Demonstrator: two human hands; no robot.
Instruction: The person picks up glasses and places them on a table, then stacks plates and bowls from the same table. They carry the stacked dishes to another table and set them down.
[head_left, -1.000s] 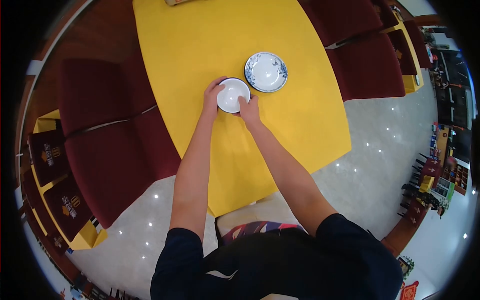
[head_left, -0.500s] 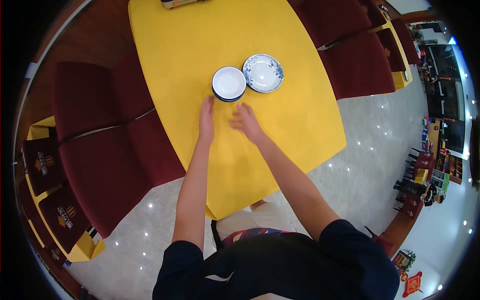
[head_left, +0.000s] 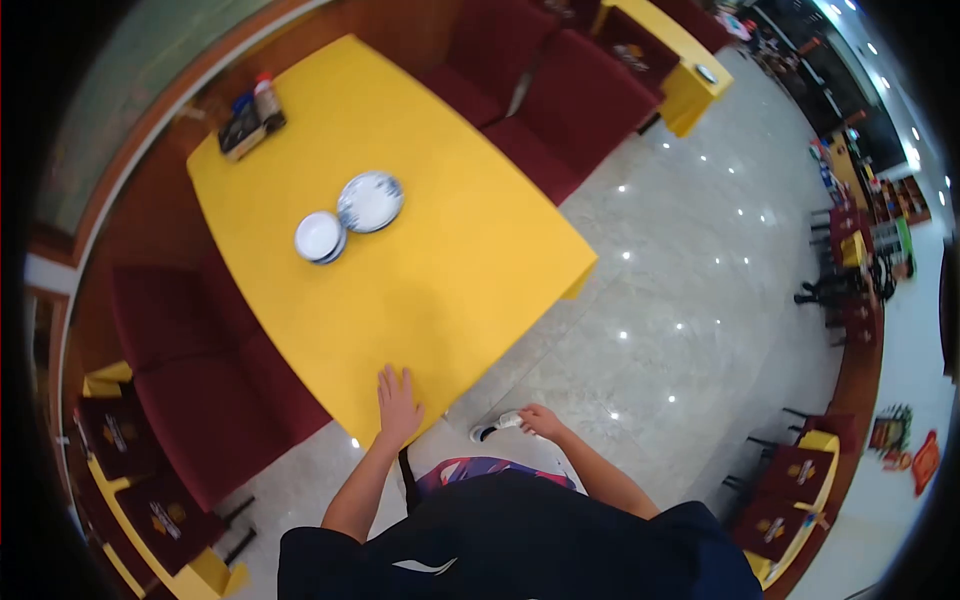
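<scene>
My left hand (head_left: 399,408) is open, fingers spread, over the near end of the yellow tablecloth (head_left: 440,280); it holds nothing. My right hand (head_left: 541,422) is off the table's near edge, above the floor, its fingers loosely curled with nothing showing in them. Farther up the table, beyond both hands, stands a small stack of white bowls (head_left: 318,236) with blue outsides. Right beside it lie stacked white plates (head_left: 370,202) with a blue pattern around the rim.
A dark caddy (head_left: 243,137) with bottles stands at the table's far corner. Maroon seats (head_left: 215,420) line the left side, and more maroon chairs (head_left: 580,105) the right. Grey shiny floor (head_left: 690,330) stretches to the right, with a person (head_left: 868,280) far off.
Both hands have drawn back from beside the bowls toward my body. My view has turned and moved back, bringing the table's far corner into sight. Bowls and plates remain side by side.
</scene>
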